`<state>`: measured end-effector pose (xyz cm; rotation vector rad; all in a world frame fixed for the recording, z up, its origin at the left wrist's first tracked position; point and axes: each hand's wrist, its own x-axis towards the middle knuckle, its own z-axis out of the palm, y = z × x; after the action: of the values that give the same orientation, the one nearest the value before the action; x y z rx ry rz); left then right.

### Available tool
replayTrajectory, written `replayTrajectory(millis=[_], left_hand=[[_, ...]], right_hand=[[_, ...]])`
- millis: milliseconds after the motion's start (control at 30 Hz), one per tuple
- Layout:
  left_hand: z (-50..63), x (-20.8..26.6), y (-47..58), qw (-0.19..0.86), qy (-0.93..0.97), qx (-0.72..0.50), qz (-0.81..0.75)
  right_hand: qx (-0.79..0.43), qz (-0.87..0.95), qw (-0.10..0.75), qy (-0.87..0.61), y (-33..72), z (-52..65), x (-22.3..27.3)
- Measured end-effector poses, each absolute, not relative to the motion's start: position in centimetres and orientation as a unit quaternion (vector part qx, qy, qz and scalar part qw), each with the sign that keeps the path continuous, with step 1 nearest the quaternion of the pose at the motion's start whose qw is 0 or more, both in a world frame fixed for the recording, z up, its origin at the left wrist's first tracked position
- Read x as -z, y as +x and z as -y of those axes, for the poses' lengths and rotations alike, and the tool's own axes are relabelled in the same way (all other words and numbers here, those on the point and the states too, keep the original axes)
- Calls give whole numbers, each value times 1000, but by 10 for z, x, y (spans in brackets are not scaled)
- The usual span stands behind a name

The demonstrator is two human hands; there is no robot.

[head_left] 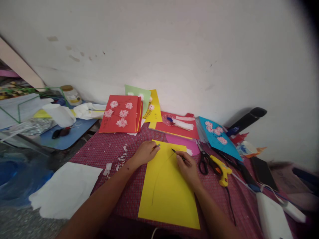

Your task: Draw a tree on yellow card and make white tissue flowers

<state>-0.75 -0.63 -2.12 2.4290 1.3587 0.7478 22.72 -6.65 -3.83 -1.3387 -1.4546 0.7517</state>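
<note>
A yellow sheet of paper lies in front of me with a long thin dark curved line drawn on it. My right hand grips a dark brush pen, its black tip near the upper end of that line. Whether the tip touches the paper I cannot tell. At the sheet's upper left corner rests my left hand, fingers pinched, with a small greyish thing showing at the fingertips; its kind is unclear.
Cards with pink paper flowers, one red and one blue, stand behind. Black-handled scissors and a yellow glue gun lie right. White paper and torn scraps are left. A wall closes the back.
</note>
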Motion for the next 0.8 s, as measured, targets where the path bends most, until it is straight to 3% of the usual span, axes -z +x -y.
replayTrajectory(millis=[800], left_hand=[[8,19,-6,116,843,-253,-461]], right_hand=[[-287,630,478,-542,229,66,37]])
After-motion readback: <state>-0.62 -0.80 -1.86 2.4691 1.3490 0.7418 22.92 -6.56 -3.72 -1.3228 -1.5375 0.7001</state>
